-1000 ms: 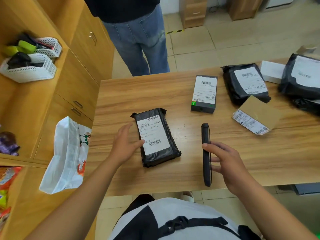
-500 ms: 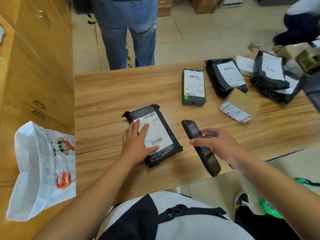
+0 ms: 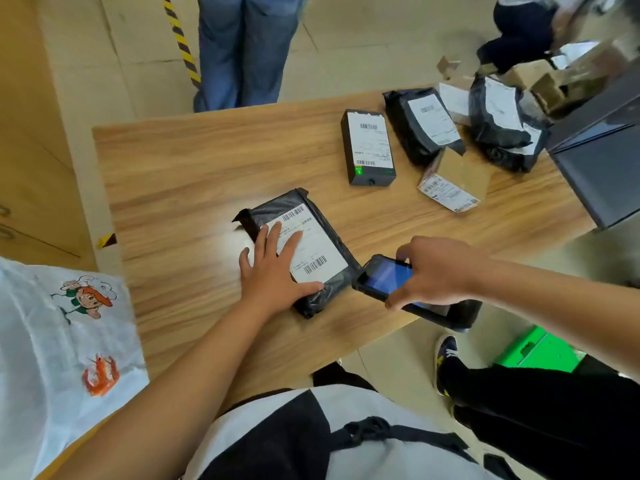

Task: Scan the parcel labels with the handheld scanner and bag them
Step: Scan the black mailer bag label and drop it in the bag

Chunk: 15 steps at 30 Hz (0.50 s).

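The black-wrapped parcel point(image 3: 322, 251) lies on the wooden table point(image 3: 180, 188), near its front edge, with its white label facing up. The left hand point(image 3: 273, 275) presses flat on the label's left half. Its fingers are spread and point to about 12 o'clock, and the thumb stretches along the parcel's near end toward 3 o'clock. The scanner point(image 3: 386, 277) is at about 4 o'clock from the parcel, its lit blue screen facing up and its nose just beside the parcel's near right corner. Whether they touch cannot be told. The right hand point(image 3: 436, 271) grips the scanner from above, with the fingers curled over its far side and the thumb on its near side.

A white bag point(image 3: 62, 334) with cartoon prints hangs off the table at 8 o'clock. A black box point(image 3: 369, 147) and more parcels sit at 1 to 2 o'clock.

A second ago the scanner stood on its edge on the table and the left hand lay against the parcel's left side. Half a second ago the scanner was raised, tilted and apart from the parcel.
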Motion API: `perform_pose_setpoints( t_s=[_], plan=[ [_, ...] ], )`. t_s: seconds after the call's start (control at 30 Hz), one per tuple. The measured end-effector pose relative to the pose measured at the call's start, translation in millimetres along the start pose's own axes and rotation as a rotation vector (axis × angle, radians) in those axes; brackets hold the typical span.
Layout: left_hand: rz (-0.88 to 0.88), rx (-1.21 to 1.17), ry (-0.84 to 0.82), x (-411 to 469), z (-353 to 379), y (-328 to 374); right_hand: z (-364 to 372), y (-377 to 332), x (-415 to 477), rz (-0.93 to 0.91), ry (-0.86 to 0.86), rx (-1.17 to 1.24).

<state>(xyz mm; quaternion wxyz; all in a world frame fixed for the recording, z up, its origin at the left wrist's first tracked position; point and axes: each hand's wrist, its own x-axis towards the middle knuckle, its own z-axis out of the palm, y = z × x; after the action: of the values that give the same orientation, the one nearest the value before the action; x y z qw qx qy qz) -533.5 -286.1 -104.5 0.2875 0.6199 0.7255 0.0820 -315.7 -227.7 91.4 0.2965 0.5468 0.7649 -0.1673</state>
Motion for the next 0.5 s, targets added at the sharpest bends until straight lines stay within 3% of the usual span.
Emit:
perform_pose_setpoints(
  t_s=[0.5],
  plan=[
    [0.004,-0.039,-0.057,1.3,0.0,0.9,0.1,-16.4,-10.3,0.08,-0.031,-0.051]
  ],
)
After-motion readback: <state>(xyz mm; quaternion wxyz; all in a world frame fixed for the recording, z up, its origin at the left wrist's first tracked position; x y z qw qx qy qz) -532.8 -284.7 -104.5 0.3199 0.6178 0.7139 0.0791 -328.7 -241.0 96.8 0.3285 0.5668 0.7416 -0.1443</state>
